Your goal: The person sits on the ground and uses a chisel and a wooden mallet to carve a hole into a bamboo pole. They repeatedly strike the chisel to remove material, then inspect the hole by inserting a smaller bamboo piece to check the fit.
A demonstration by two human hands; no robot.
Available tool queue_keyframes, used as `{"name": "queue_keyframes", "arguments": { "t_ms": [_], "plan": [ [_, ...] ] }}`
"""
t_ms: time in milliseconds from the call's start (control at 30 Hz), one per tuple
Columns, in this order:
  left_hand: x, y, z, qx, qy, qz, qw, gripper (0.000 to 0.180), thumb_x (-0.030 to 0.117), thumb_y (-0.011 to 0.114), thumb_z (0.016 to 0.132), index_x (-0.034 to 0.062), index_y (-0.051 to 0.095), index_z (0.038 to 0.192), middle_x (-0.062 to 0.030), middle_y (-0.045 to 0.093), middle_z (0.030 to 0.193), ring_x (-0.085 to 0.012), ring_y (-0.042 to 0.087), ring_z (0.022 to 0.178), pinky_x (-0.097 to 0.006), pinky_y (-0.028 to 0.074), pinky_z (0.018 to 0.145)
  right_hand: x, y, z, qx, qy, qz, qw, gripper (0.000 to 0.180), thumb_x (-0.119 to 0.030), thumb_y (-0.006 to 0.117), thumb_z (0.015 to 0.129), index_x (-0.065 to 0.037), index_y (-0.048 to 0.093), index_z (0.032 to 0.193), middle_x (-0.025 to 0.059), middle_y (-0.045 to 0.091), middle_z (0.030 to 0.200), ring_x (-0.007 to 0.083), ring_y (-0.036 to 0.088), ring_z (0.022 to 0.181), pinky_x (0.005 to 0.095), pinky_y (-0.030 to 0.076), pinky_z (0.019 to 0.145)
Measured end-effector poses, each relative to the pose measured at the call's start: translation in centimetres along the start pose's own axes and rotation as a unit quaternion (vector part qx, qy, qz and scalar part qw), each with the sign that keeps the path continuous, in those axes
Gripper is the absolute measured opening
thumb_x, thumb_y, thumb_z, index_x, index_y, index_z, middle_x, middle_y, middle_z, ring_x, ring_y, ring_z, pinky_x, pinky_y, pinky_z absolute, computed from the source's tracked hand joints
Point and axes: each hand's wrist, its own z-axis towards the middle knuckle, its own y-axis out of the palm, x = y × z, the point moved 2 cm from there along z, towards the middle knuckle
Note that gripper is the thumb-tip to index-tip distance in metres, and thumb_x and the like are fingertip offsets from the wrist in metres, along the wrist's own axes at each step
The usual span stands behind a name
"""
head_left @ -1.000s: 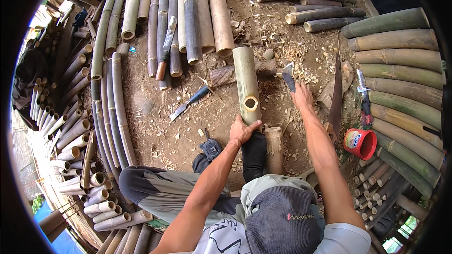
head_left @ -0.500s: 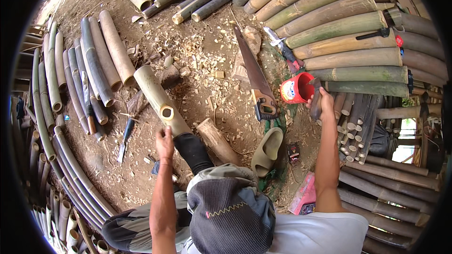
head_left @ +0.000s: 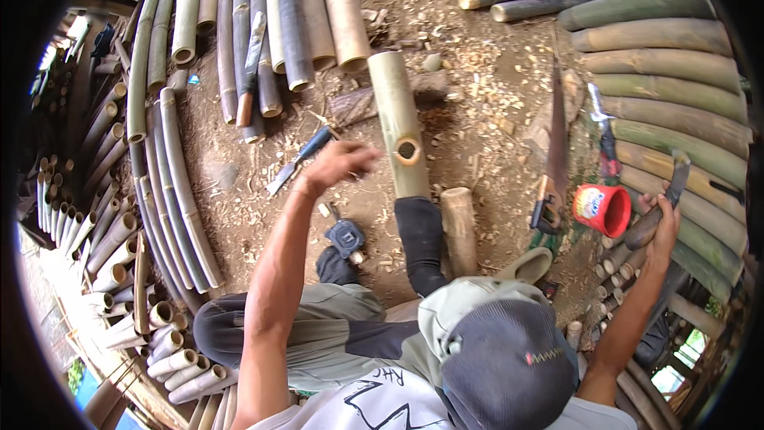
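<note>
A pale bamboo tube [head_left: 390, 103] with a round hole cut in its side lies in front of me. My black-socked foot [head_left: 419, 239] presses against its near end. To the left of the tube, my left hand [head_left: 341, 163] hovers with nothing in it, its fingers loosely stretched to the right and a little blurred. Just beyond that hand rests a chisel [head_left: 314, 143] with a dark blue handle, its blade on the dirt. Out at the right, my right hand [head_left: 660, 227] grips a knife [head_left: 679, 178] with a thick dark wooden handle, blade pointing up and away.
A red bucket [head_left: 613, 211] and a handsaw [head_left: 555, 151] lie right of the tube. A short log [head_left: 458, 227] is beside my foot, a tape measure [head_left: 344, 237] to its left. Bamboo poles [head_left: 187, 183] line the left; more poles [head_left: 668, 64] are stacked at right. Wood chips litter the ground.
My view has swung left. My left hand has let go of the bamboo tube and moved left towards the chisel. The knife stays in my right hand, now right of the bucket.
</note>
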Motion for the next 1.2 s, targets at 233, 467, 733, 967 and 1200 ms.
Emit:
{"name": "queue_keyframes", "arguments": {
  "t_ms": [233, 467, 733, 967, 1200],
  "plan": [
    [0.3, 14.5, -0.4, -0.397, 0.084, -0.083, 0.91, 0.103, 0.068, 0.068, 0.08, -0.0022, 0.035, 0.147, -0.018, 0.058, 0.124, -0.0255, 0.057, 0.115, -0.036, 0.046, 0.102, 1.4, 24.2, -7.2, -0.515, -0.103, -0.405, 0.748, 0.05, -0.011, 0.064, 0.084, 0.0, 0.052, 0.131, 0.0089, 0.07, 0.095, 0.0258, 0.07, 0.079, 0.0357, 0.056, 0.067],
    [-2.8, 22.7, 3.1, -0.203, -0.057, -0.744, 0.634, 0.081, 0.077, 0.038, 0.09, 0.0136, 0.046, 0.14, -0.0061, 0.053, 0.132, -0.0216, 0.055, 0.115, -0.041, 0.046, 0.095, 6.0, 34.4, -10.6, -0.643, -0.422, -0.513, 0.381, 0.022, -0.019, 0.066, 0.081, -0.005, 0.061, 0.098, 0.0076, 0.067, 0.081, 0.0235, 0.07, 0.078, 0.0358, 0.053, 0.065],
    [-0.3, 19.8, 5.8, -0.032, -0.049, -0.783, 0.619, 0.06, 0.052, 0.041, 0.102, 0.0118, 0.043, 0.145, -0.0049, 0.057, 0.126, -0.0191, 0.054, 0.109, -0.038, 0.046, 0.089, 7.7, 38.3, -8.5, -0.712, -0.402, -0.493, 0.299, 0.028, -0.023, 0.065, 0.084, 0.0, 0.063, 0.099, 0.012, 0.07, 0.077, 0.0236, 0.07, 0.068, 0.0354, 0.053, 0.055],
    [-2.6, 12.2, 3.0, 0.07, -0.207, -0.29, 0.932, 0.035, 0.031, 0.054, 0.098, -0.0005, 0.071, 0.1, -0.0143, 0.065, 0.068, -0.0276, 0.061, 0.056, -0.04, 0.049, 0.053, 12.6, 34.2, -15.8, -0.609, -0.005, -0.397, 0.686, 0.035, -0.021, 0.072, 0.078, -0.004, 0.059, 0.106, 0.0202, 0.068, 0.076, 0.0381, 0.069, 0.067, 0.0474, 0.054, 0.057],
    [0.0, 10.9, 3.7, 0.044, -0.177, -0.157, 0.971, 0.02, 0.017, 0.054, 0.088, -0.001, 0.06, 0.083, -0.0301, 0.062, 0.074, -0.0476, 0.064, 0.072, -0.053, 0.051, 0.063, 12.2, 32.6, -18.1, -0.488, 0.033, -0.342, 0.802, 0.037, -0.014, 0.068, 0.081, -0.003, 0.062, 0.116, 0.0236, 0.068, 0.094, 0.0448, 0.066, 0.085, 0.0488, 0.053, 0.072]
  ]
}}
